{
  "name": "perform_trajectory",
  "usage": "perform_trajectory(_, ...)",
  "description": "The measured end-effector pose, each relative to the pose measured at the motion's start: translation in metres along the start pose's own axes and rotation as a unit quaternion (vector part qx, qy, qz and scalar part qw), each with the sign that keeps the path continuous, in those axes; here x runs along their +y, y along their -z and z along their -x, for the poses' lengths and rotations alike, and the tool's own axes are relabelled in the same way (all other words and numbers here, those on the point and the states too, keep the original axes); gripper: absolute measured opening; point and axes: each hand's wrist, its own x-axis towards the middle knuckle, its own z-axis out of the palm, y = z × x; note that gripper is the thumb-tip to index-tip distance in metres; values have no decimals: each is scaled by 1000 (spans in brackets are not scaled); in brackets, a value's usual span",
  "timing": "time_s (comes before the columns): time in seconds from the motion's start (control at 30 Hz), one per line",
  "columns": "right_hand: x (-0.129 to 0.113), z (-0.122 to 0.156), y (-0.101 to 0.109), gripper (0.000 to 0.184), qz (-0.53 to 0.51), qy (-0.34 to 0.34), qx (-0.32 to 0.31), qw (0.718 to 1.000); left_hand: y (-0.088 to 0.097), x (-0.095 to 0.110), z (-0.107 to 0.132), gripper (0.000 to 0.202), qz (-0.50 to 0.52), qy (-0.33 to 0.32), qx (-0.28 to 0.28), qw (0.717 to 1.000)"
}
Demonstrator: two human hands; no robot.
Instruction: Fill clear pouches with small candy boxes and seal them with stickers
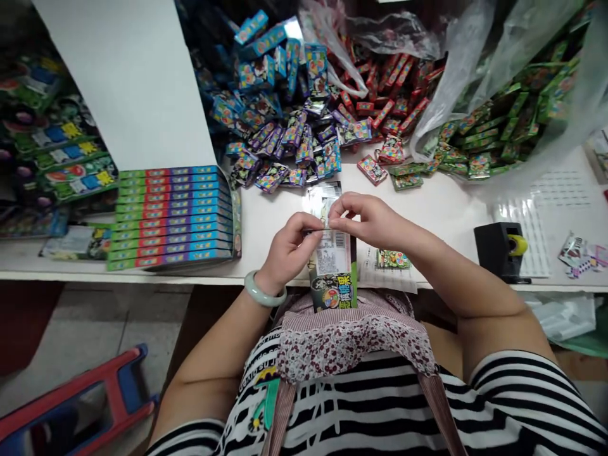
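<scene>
A flat printed candy packet (332,261), black and green with a white label and barcode, lies at the table's front edge, its near end over the apron. My left hand (291,250), with a pale bangle at the wrist, pinches the packet's middle with thumb and fingertips. Opposite it, my right hand (365,218) is closed in a pinch at the same line across the packet, the fingertips of both nearly meeting. Whatever is directly between the fingertips is too small to make out. Beyond the hands, the packet's far end shows a shiny surface.
Stacked colourful boxes (175,218) stand on the left. Heaps of small blue and purple packs (285,133), red packs (392,82) and green packs (503,136) fill the back, partly in clear plastic bags. A black tape dispenser (496,250) sits at right. A red-blue stool (109,392) stands below.
</scene>
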Motion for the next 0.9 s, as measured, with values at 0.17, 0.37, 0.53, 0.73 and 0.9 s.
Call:
perform_trajectory(0.17,1,-15,-5,30,8,-74,-37,997,7,-3,2,6,20,-14,1,1000)
perform_trajectory(0.37,-5,-15,-7,26,4,-104,-24,994,3,-4,-1,8,27,-22,8,999)
perform_trajectory(0.53,4,-16,-10,18,-18,-131,6,991,-4,-6,1,16,18,-27,49,998)
perform_trajectory(0.73,31,-32,-7,23,-221,-252,-85,938,-10,-3,3,20,3,-18,48,999)
perform_trajectory(0.9,49,-28,-4,19,-319,-275,-140,896,11,-5,7,15,-11,10,49,999)
